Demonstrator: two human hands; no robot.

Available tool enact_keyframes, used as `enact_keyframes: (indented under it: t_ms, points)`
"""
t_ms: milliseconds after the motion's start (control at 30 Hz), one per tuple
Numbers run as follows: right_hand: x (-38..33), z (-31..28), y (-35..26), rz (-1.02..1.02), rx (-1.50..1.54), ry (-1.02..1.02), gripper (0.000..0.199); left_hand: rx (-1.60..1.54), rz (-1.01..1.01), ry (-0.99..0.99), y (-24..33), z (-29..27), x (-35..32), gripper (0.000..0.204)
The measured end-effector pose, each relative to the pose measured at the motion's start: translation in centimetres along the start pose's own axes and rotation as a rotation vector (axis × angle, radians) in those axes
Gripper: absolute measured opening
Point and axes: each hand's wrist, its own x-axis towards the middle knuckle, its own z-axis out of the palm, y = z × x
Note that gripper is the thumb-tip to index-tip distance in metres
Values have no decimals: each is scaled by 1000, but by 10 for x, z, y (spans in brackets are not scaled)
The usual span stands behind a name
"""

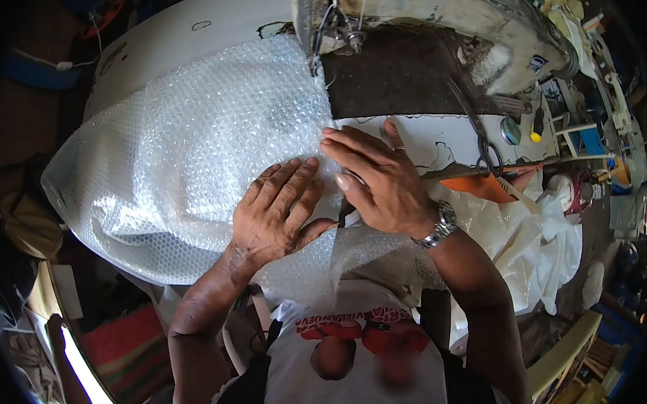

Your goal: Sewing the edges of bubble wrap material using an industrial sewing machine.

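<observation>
A wide sheet of clear bubble wrap (194, 142) covers the left of the white worktable and drapes over its near edge. Its right edge runs up to the needle area of an old, worn sewing machine (424, 8). On the wrap, near that edge, my left hand (275, 210) lies flat with its fingers stretched forward and nothing gripped. Just right of it my right hand (384, 180), wearing a metal watch (440, 225), rests its outstretched fingertips on the wrap's right edge. Its thumb is apart from the fingers.
Dark-handled scissors (486, 149) lie on the table right of the machine, with a small round tin (510, 130) and a yellow-tipped tool (537, 130) close by. White plastic sheeting (535, 252) hangs at the right, below an orange piece (480, 186). A striped red cloth (125, 349) sits lower left.
</observation>
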Motion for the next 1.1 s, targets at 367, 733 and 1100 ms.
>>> enact_keyframes:
  t_ms: [367,733,1100]
  points:
    - [-39,18,-33,17,-358,154,39,35,98,26,8,10,4,48]
    - [-151,-130,134,525,-587,481,33,112,134,103,24,7,9,40]
    - [-41,-100,47,130,127,208,41,58,79,148,9,7,8,47]
